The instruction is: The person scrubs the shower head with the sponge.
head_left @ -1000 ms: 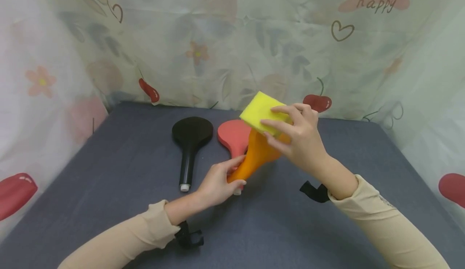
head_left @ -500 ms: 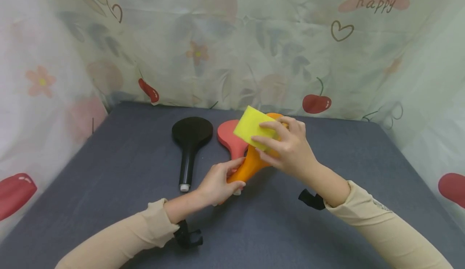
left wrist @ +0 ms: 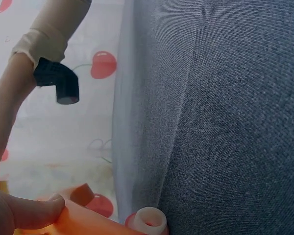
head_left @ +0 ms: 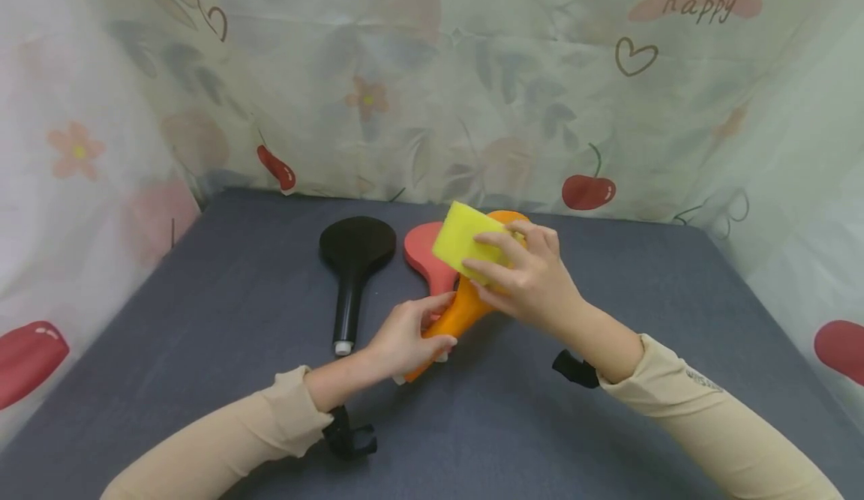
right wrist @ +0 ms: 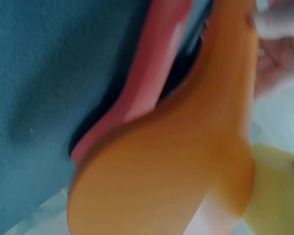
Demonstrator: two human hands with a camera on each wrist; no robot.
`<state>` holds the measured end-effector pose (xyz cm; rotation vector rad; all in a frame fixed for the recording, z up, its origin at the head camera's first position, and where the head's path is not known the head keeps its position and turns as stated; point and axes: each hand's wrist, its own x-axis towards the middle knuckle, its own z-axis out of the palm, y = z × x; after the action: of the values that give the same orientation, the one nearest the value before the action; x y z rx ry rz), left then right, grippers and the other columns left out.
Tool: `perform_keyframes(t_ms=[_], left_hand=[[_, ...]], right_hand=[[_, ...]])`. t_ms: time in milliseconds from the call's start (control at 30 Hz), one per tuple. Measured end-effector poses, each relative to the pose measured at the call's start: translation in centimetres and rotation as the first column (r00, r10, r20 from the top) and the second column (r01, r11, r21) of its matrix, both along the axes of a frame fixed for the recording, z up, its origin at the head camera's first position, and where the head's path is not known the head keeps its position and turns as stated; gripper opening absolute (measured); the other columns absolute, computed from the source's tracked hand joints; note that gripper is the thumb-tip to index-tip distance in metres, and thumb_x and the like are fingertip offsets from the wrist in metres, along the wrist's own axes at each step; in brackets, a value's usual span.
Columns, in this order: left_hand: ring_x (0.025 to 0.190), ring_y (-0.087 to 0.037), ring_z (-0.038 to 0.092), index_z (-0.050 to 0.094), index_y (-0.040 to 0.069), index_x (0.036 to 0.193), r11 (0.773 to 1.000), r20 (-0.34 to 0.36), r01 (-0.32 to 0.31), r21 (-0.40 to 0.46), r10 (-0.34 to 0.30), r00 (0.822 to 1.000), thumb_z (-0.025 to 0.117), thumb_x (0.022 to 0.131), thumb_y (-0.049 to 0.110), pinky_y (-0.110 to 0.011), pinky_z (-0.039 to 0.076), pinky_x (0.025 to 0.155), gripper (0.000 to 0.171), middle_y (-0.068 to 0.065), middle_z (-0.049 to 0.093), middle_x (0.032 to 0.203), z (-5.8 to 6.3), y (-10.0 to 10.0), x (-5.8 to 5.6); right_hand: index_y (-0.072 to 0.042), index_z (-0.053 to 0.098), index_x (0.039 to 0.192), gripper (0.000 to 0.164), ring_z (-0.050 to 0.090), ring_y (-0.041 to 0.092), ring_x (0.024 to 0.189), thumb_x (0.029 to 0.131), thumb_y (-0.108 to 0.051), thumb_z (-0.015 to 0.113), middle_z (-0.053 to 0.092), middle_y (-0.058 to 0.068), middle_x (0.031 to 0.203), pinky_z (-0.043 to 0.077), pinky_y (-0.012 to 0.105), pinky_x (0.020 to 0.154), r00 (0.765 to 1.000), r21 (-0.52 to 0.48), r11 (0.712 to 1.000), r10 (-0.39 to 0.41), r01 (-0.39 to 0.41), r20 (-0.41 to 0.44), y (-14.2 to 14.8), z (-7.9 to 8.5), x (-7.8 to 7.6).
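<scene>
My left hand [head_left: 405, 339] grips the handle of an orange handheld shower head [head_left: 462, 312], held tilted above the table. In my right hand [head_left: 536, 279] a yellow sponge [head_left: 462, 239] lies against the shower head's round part and neck, with fingers curled over it. From the right wrist view, the orange shower head [right wrist: 147, 181] fills the middle and the sponge [right wrist: 277, 191] touches its side. Beneath and behind it lies a red shower head [head_left: 424, 249], partly covered. A black shower head [head_left: 358, 245] with a white handle end lies to the left.
A dark grey cloth [head_left: 223, 297] covers the table. Patterned curtains [head_left: 432, 110] hang behind it and at both sides. Black straps [head_left: 347, 440] hang at both wrists.
My right hand has slid the sponge down and left along the orange shower head, most of it in the first half second. My left hand has stayed nearly in place.
</scene>
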<state>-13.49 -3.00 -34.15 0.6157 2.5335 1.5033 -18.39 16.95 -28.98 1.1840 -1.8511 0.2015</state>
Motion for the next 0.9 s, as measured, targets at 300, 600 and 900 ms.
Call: perform_keyframes(t_ms=[300, 600, 900], left_hand=[[0.097, -0.026, 0.066, 0.046, 0.003, 0.136, 0.999, 0.011, -0.039, -0.016, 0.039, 0.999, 0.069, 0.082, 0.004, -0.039, 0.053, 0.089, 0.059, -0.015, 0.061, 0.123, 0.1, 0.0, -0.1], [0.105, -0.029, 0.062, 0.050, 0.001, 0.131, 0.996, 0.024, -0.069, -0.048, 0.071, 0.997, 0.070, 0.081, 0.007, -0.042, 0.051, 0.092, 0.053, -0.014, 0.060, 0.124, 0.3, 0.3, 0.1], [0.109, -0.030, 0.060, 0.047, 0.002, 0.134, 0.998, 0.062, -0.056, 0.003, 0.056, 0.996, 0.069, 0.082, 0.007, -0.043, 0.050, 0.094, 0.056, -0.015, 0.058, 0.127, 0.0, 0.2, 0.2]], right_hand=[[-0.017, 0.073, 0.092, 0.030, 0.047, 0.036, 0.099, 0.064, -0.015, 0.083, 0.063, 0.011, 0.105, 0.034, 0.046, 0.076, 0.999, 0.044, 0.998, -0.037, 0.037, 0.000, -0.1, -0.2, 0.3], [-0.020, 0.071, 0.088, 0.030, 0.049, 0.031, 0.097, 0.061, -0.021, 0.084, 0.064, 0.005, 0.102, 0.037, 0.041, 0.074, 0.991, 0.123, 0.992, -0.015, 0.032, -0.135, -0.6, -1.4, 0.7], [-0.015, 0.072, 0.094, 0.030, 0.047, 0.038, 0.097, 0.066, -0.012, 0.081, 0.062, 0.014, 0.105, 0.034, 0.050, 0.074, 0.996, -0.001, 0.997, -0.083, 0.083, 0.024, 1.1, -0.2, -0.4]])
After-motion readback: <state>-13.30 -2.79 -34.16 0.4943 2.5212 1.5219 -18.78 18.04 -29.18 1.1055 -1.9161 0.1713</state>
